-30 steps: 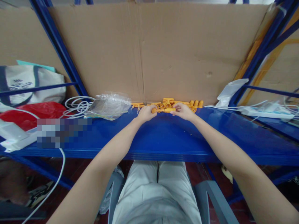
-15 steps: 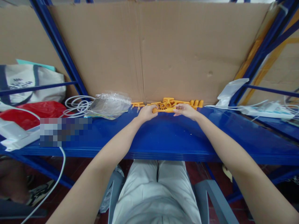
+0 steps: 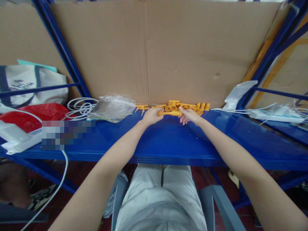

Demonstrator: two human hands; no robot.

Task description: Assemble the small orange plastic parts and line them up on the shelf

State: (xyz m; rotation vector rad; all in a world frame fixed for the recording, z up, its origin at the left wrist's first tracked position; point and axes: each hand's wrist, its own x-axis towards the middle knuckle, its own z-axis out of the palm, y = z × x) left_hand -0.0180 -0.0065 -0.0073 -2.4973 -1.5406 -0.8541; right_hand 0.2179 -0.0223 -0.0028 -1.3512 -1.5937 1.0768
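An orange plastic rod-shaped part (image 3: 170, 113) lies across the back of the blue shelf (image 3: 168, 144), held at both ends. My left hand (image 3: 151, 116) is closed round its left end. My right hand (image 3: 190, 115) pinches its right end, the other fingers curled under. Behind them, a cluster of orange plastic parts (image 3: 183, 106) sits against the cardboard wall (image 3: 168, 51), with another small orange piece (image 3: 141, 107) to the left.
A crumpled clear plastic bag (image 3: 113, 107) and coiled white cable (image 3: 80, 107) lie left of the hands. Further left are a red bag (image 3: 36, 114) and a white tote (image 3: 29, 83). A white pouch (image 3: 237, 93) and a power strip (image 3: 271, 115) are at the right.
My right hand has shifted slightly down and toward me at the part's right end. My left hand stays on the left end.
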